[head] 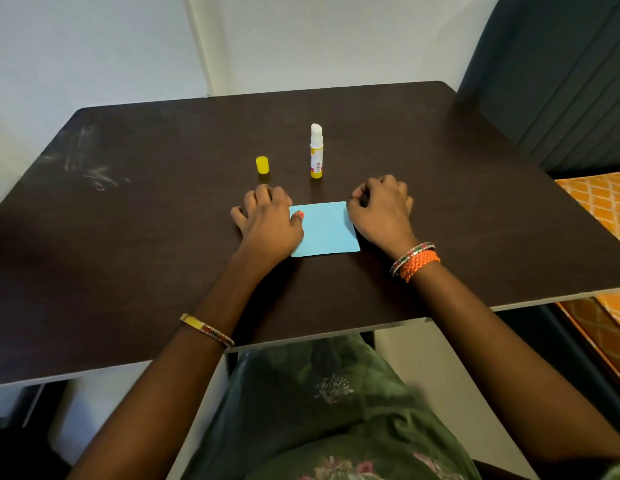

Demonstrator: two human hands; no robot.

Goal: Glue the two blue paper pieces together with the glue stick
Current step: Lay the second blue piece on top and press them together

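Home rm, dark table [163,237], orange bedspread [599,206], curtain [561,81]

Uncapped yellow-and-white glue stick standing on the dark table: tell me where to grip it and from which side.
Grip the uncapped yellow-and-white glue stick around its labelled yellow-and-white barrel, below the exposed white glue, probably with the right hand, which lies nearer. It stands upright and apart from the small yellow cap, so come in level from the near right and close thumb and fingers across the round body, keeping them off the sticky tip.
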